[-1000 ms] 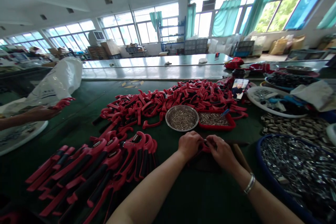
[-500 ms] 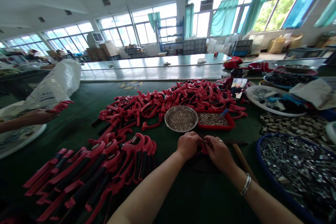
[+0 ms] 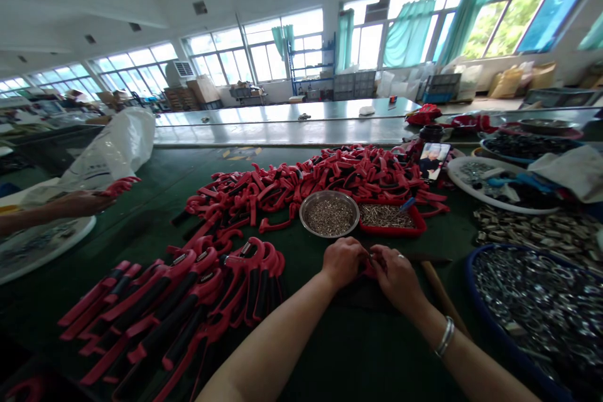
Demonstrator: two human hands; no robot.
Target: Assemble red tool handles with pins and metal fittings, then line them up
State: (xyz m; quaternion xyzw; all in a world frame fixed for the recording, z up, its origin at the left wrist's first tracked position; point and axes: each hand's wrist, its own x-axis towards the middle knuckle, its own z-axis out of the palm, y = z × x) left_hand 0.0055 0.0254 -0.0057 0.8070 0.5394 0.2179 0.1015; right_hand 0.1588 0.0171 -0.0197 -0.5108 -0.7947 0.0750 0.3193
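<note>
My left hand (image 3: 345,262) and my right hand (image 3: 394,269) meet over the green table, fingertips almost touching. Between them a small red plastic part (image 3: 369,272) shows, mostly covered by the fingers. The left fingers are closed on it. My right thumb and forefinger pinch at its top, where something tiny and dark cannot be made out. Just beyond the hands stand a metal bowl (image 3: 306,218) of tiny metal pieces and a red tray (image 3: 421,224) of small metal pins. A hammer with a wooden handle (image 3: 443,295) lies beside my right hand.
Red-and-black clamps (image 3: 164,301) lie in rows at left, with a heap of red handles (image 3: 301,182) behind. At right are a blue-rimmed basin (image 3: 472,289) of metal parts, a white tray (image 3: 490,201) and a phone (image 3: 432,160). Another person's hand (image 3: 85,202) holds red pieces at far left.
The view has swung slightly left, so everything sits a little farther right. Both my hands stay together at the red part, with only slight finger movement.
</note>
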